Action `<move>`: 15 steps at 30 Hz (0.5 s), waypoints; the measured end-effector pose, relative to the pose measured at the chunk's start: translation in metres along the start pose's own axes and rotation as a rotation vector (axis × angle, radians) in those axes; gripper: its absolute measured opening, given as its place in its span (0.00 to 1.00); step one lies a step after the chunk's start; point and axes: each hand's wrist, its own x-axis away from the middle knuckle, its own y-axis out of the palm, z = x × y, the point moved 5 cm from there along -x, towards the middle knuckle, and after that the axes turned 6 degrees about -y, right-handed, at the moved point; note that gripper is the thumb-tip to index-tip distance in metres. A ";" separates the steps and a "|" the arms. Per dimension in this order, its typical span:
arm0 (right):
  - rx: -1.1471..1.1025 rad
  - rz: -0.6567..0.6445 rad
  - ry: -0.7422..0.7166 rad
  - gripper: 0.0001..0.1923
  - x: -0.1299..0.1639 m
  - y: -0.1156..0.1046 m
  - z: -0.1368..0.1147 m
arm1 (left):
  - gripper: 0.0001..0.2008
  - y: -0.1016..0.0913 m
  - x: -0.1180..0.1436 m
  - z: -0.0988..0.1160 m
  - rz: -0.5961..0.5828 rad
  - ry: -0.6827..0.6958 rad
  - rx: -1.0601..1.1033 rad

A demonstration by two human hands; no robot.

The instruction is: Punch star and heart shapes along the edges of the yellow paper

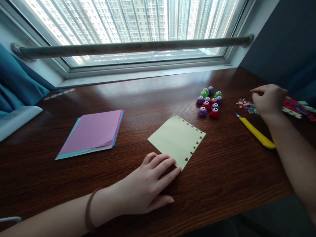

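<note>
Our left hand (pixel 148 184) lies flat with fingers spread on the near corner of the punched yellow sheet (pixel 176 140), seemingly pinning it to the wooden table (pixel 222 171), while our right hand (pixel 268 98), fingers loosely curled and empty, hovers over the paper scraps (pixel 245 105) beside the yellow knife (pixel 256 133) and hole punches (pixel 209 102).

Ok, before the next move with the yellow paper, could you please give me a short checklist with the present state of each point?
1. Left hand rests flat on the near corner of the yellow paper: ok.
2. Paper lies flat on the table: ok.
3. Punched holes run along its right edges: ok.
4. Right hand is free to take a tool: cannot tell; its fingers are curled over the paper scraps.
5. Small punches stand grouped behind the paper: ok.
6. Yellow knife blade drawn in: not ok; a tip shows.
</note>
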 end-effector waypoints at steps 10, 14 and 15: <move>-0.109 0.006 0.061 0.09 0.004 0.002 0.007 | 0.29 -0.003 0.003 0.007 0.057 0.093 -0.034; -0.168 0.063 0.029 0.09 0.002 -0.006 0.002 | 0.32 -0.003 0.004 0.005 0.109 0.051 -0.065; -0.183 0.073 0.020 0.09 0.002 -0.009 -0.002 | 0.33 -0.003 0.004 0.004 0.119 0.009 -0.071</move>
